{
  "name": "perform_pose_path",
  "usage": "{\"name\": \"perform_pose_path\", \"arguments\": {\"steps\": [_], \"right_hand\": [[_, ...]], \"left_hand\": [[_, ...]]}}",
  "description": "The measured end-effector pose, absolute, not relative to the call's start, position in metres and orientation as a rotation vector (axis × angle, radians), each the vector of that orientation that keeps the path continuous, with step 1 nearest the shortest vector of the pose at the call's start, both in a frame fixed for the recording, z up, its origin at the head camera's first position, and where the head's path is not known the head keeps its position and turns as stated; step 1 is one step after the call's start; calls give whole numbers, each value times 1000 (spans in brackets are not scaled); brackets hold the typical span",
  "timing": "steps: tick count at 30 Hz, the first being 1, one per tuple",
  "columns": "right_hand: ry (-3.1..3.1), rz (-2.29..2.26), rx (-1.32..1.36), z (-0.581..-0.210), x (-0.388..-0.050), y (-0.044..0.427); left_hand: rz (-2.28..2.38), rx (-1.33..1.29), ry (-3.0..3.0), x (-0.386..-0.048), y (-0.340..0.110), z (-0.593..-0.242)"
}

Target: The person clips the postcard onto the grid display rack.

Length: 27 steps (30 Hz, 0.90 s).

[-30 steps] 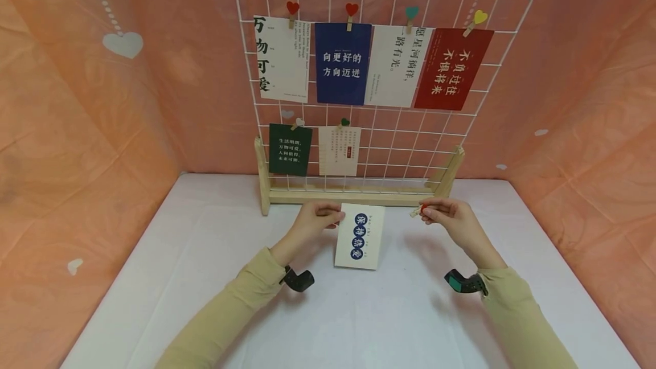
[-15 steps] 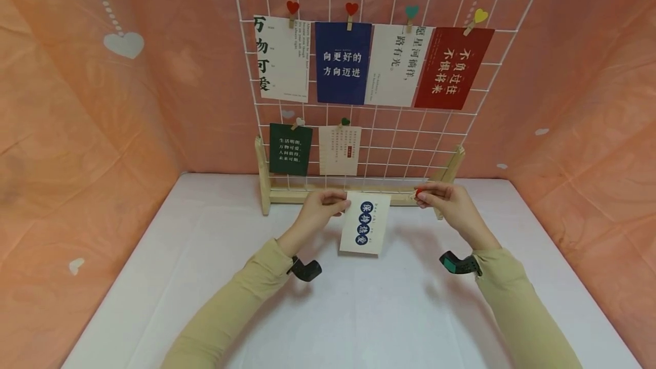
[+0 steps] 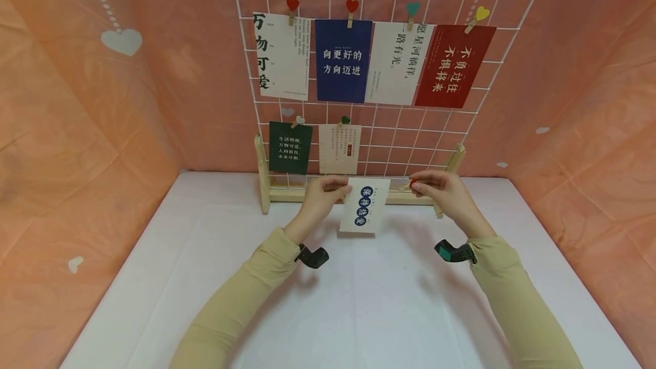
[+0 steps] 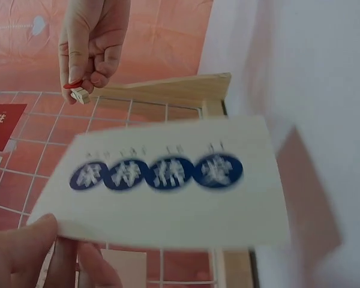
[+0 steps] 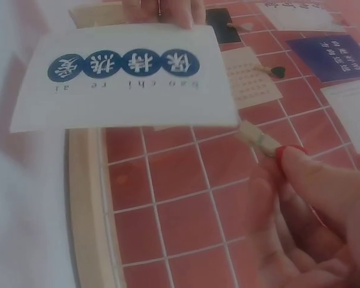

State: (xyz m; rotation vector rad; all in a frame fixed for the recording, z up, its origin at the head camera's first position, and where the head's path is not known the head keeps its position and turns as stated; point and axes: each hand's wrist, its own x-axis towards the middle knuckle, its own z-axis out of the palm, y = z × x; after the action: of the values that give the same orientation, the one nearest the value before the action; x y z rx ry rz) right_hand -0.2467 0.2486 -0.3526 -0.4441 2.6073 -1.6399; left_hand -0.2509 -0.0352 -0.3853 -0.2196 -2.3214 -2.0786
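Between thumb and fingers, my left hand [image 3: 324, 198] pinches the upper left edge of a white card [image 3: 365, 206] printed with blue circles. The card hangs above the table, in front of the rack's wooden base. To its right, my right hand [image 3: 443, 195] pinches a small wooden clothespin [image 5: 261, 139] with a red heart on it. In the right wrist view the clothespin's tip points toward the card's near corner. Behind both hands stands a white wire grid rack [image 3: 392, 147]; its lower right squares show bare wire.
Several cards hang clipped in the top row, among them a blue card [image 3: 342, 61] and a red card [image 3: 453, 67]. Below them hang a green card [image 3: 290, 148] and a cream card [image 3: 339, 150]. The rack's wooden foot [image 3: 262, 175] stands on the white table [image 3: 359, 306].
Both hands have moved forward and up toward the rack, bringing the white card and the clothespin along. The right hand has also shifted left, closer to the card.
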Motion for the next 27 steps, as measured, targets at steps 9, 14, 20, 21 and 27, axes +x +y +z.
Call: {"name": "perform_pose_path", "arguments": {"steps": [9,14,20,21,27], "right_hand": [[2617,-1675,-400,-343,-256,238],[2673,-1661,-433,-336,-263,232],[2685,-1650,-468,-329,-270,226],[2685,-1651,-461,-327,-271,225],[2735,-1616,-458,-321,-276,225]], "left_hand": [[-2034,-194,-2226,-265,-33,-373],[-2048,-203,-2199,-269,-32,-369],[-2066,-189,-2185,-272,-30,-364],[-2062,-191,-2185,-273,-30,-364],[-2030,-206,-2203,-278,-27,-359]]}}
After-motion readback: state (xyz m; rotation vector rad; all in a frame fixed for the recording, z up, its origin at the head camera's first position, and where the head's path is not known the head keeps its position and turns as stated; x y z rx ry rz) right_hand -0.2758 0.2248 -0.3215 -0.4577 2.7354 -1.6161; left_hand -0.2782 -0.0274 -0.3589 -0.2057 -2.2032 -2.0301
